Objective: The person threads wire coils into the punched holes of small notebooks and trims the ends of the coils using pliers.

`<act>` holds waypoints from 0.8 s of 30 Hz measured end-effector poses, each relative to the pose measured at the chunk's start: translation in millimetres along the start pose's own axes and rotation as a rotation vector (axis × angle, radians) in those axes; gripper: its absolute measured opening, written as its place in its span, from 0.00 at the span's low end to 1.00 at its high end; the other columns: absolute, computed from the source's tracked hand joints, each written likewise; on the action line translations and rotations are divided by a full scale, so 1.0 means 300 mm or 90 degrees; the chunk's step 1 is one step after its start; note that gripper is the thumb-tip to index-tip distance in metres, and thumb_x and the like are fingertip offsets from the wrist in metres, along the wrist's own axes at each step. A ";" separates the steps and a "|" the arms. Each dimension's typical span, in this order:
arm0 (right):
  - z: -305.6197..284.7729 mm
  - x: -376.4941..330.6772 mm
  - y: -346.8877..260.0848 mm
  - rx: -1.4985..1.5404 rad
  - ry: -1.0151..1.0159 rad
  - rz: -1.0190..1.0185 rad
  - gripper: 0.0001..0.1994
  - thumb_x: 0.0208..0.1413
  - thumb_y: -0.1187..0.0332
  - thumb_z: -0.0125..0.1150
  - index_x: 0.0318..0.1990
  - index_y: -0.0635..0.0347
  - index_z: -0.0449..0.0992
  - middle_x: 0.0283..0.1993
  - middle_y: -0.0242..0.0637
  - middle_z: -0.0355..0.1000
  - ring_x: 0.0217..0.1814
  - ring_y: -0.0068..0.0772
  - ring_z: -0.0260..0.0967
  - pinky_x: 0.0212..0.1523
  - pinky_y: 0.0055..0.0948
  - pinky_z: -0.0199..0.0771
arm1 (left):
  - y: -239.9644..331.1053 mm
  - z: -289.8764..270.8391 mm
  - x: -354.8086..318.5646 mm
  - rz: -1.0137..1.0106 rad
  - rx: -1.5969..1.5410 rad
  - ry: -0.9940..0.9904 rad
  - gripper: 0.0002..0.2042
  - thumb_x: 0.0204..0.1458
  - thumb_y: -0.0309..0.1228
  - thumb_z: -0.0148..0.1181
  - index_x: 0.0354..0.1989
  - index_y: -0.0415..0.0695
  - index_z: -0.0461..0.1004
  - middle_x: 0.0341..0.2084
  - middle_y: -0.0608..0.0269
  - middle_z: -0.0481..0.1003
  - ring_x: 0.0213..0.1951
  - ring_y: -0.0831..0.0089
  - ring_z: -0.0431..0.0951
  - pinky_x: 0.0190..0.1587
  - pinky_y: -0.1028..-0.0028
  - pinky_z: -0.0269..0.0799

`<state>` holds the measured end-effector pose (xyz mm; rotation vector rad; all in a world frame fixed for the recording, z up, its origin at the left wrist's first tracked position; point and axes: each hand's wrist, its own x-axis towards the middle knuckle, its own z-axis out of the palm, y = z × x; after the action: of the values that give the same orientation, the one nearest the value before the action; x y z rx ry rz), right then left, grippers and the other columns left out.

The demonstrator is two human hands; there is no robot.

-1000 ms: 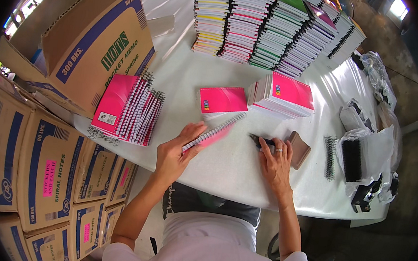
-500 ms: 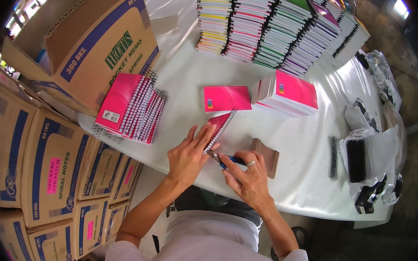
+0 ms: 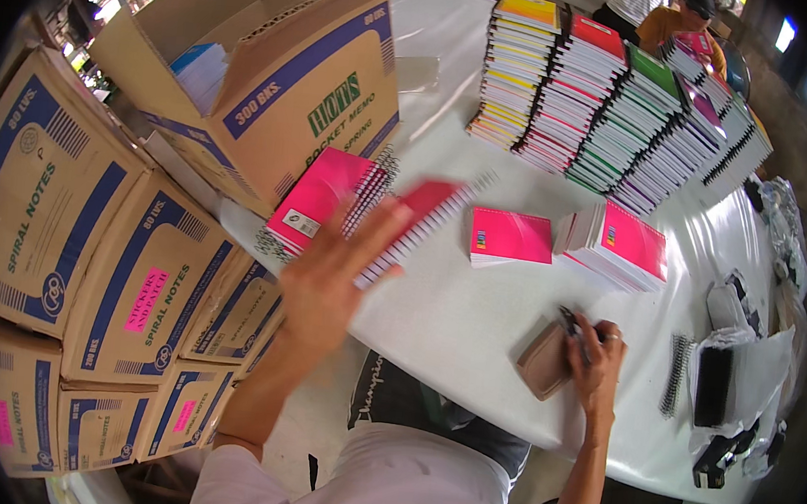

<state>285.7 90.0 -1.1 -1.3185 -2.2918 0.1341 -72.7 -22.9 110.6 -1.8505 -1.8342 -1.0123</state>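
My left hand (image 3: 329, 274), left of centre in the frame, is raised above the white table (image 3: 455, 324) with fingers spread; its thumb and fingertips pinch a pink spiral notebook (image 3: 421, 220), which is motion-blurred and tilted toward the upper right. Just left of that notebook, a leaning row of pink notebooks (image 3: 326, 202) rests against an open cardboard box (image 3: 283, 88) at upper left. My right hand (image 3: 596, 360), lower right of centre, is curled narrow around a dark pen (image 3: 572, 324); its heel lies on the table, and its fingers touch a small brown pad (image 3: 546, 360). At centre, a single pink notebook (image 3: 510, 237) lies flat, with a short pink stack (image 3: 620, 242) just beside it to the right. Tall stacks of coloured notebooks (image 3: 618, 98) fill the upper right. Sealed cartons (image 3: 87, 253) are piled along the left edge. Black spiral bindings and plastic bags (image 3: 724, 376) lie at the right edge.
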 end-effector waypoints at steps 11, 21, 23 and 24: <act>-0.023 0.147 -0.173 0.392 0.159 -0.031 0.33 0.47 0.75 0.72 0.63 0.57 0.69 0.64 0.44 0.64 0.52 0.39 0.71 0.51 0.34 0.74 | -0.256 -0.118 0.006 0.003 -0.217 0.036 0.27 0.48 0.33 0.67 0.60 0.49 0.74 0.61 0.54 0.71 0.66 0.55 0.65 0.66 0.60 0.63; 0.076 0.454 -0.766 0.679 0.106 -0.330 0.23 0.49 0.85 0.62 0.55 0.62 0.76 0.53 0.39 0.74 0.42 0.31 0.73 0.37 0.29 0.76 | -0.389 -0.115 -0.010 -0.130 -0.558 0.086 0.25 0.58 0.34 0.62 0.65 0.47 0.68 0.70 0.47 0.57 0.70 0.52 0.57 0.71 0.58 0.50; 0.090 0.483 -0.820 0.418 0.243 -0.392 0.23 0.48 0.83 0.62 0.55 0.60 0.77 0.52 0.40 0.74 0.43 0.35 0.73 0.37 0.32 0.76 | -0.376 -0.160 -0.001 -0.092 -0.484 0.104 0.22 0.58 0.32 0.60 0.62 0.47 0.72 0.67 0.46 0.61 0.69 0.50 0.59 0.70 0.57 0.54; 0.124 0.485 -0.851 0.411 0.183 -0.412 0.22 0.47 0.79 0.64 0.53 0.58 0.78 0.54 0.40 0.74 0.46 0.41 0.72 0.42 0.37 0.76 | -0.373 -0.176 -0.008 -0.083 -0.434 0.084 0.21 0.58 0.31 0.60 0.61 0.47 0.73 0.66 0.48 0.63 0.69 0.51 0.60 0.70 0.57 0.55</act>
<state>7.7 82.2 100.5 -0.2377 -2.0482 0.3911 -193.5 -49.0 118.8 -1.9474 -1.6665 -1.9428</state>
